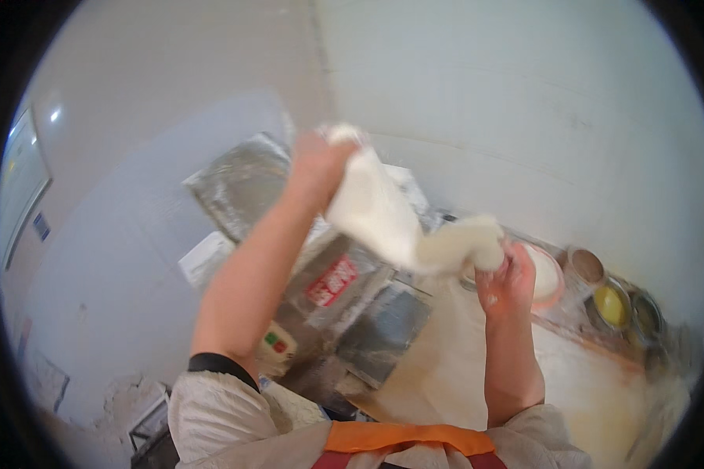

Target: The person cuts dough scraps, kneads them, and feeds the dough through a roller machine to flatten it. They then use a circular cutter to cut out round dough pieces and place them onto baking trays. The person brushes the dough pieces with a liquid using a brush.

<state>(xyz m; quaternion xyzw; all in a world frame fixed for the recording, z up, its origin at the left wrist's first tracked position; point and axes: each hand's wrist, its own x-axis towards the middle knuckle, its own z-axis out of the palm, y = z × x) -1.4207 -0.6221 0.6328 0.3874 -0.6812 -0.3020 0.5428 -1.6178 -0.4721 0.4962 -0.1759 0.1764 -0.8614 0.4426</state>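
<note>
A long, pale sheet of what looks like dough (pixel 378 211) hangs in the air, stretched between my two hands and blurred by motion. My left hand (pixel 328 155) is raised high and grips its upper end. Lower and to the right, my right hand (pixel 507 269) grips the other end, where the sheet is folded and twisted. Beneath the sheet stands a metal machine (pixel 334 287) with a red label and a green and red switch panel (pixel 278 345). The fingertips of both hands are partly hidden by the sheet.
On the right is a light work surface (pixel 446 352) dusted with powder. Along the wall behind it stand a pink-rimmed container (pixel 548 275), a brown cup (pixel 586 265) and a metal bowl with yellow contents (pixel 611 306). A plastic-covered metal box (pixel 240 182) sits behind the machine.
</note>
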